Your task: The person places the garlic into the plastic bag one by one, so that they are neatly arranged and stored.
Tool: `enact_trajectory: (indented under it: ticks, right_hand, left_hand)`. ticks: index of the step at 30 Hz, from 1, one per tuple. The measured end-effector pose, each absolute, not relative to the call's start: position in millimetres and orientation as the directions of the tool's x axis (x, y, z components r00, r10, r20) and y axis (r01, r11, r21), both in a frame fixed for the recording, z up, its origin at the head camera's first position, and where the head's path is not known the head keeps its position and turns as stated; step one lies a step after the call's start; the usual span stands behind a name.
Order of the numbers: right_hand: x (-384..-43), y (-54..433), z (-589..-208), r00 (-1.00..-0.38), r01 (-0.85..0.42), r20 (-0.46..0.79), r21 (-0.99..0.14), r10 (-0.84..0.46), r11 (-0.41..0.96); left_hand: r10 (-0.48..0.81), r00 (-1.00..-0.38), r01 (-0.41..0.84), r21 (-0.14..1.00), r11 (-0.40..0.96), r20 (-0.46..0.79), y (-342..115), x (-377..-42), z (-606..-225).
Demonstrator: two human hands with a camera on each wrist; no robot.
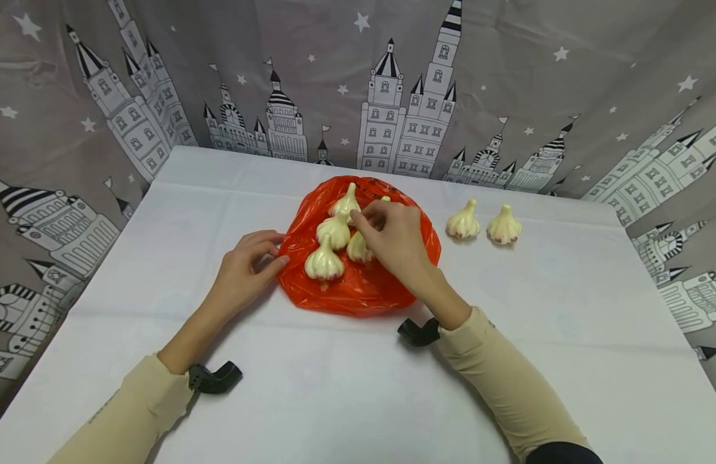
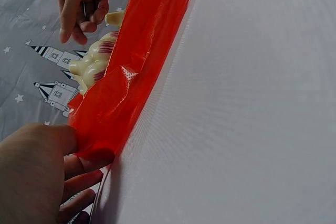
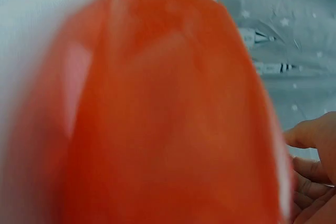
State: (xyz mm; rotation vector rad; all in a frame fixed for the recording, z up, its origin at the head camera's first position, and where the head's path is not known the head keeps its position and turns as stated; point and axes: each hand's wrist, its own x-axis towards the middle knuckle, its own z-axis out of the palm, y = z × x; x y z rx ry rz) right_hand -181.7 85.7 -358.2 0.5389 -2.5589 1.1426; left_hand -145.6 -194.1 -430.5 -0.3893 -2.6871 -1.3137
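Note:
A red plastic bag [image 1: 358, 296] lies spread on the table with several garlic bulbs [image 1: 325, 263] grouped on it. At its left edge my left hand [image 1: 244, 267] pinches the plastic; in the left wrist view the thumb is in front of the film and a finger behind it. My right hand [image 1: 395, 241] hovers over the bulbs, fingers bent loosely downward, partly covering some of them. Seen from the left wrist, the right hand [image 2: 86, 3] holds nothing and is just above the garlic [image 2: 97, 59]. The bag [image 3: 168, 103] fills most of the right wrist view, blurred.
Two more garlic bulbs, one left [image 1: 463, 220] and one right [image 1: 504, 225], stand on the white table [image 1: 311, 386] to the right of the bag. Behind the table hangs a grey curtain [image 1: 311, 38] printed with castles and stars.

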Motion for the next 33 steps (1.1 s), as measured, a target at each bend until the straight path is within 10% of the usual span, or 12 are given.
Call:
enact_trajectory:
  ticks: [33]
  right_hand:
    - [-202,241,-347,-0.855,-0.259,0.505,-0.619,0.123,0.741]
  left_hand:
    - [0.174,-0.955,0.298,0.753,0.586,0.242,-198,-144,-433]
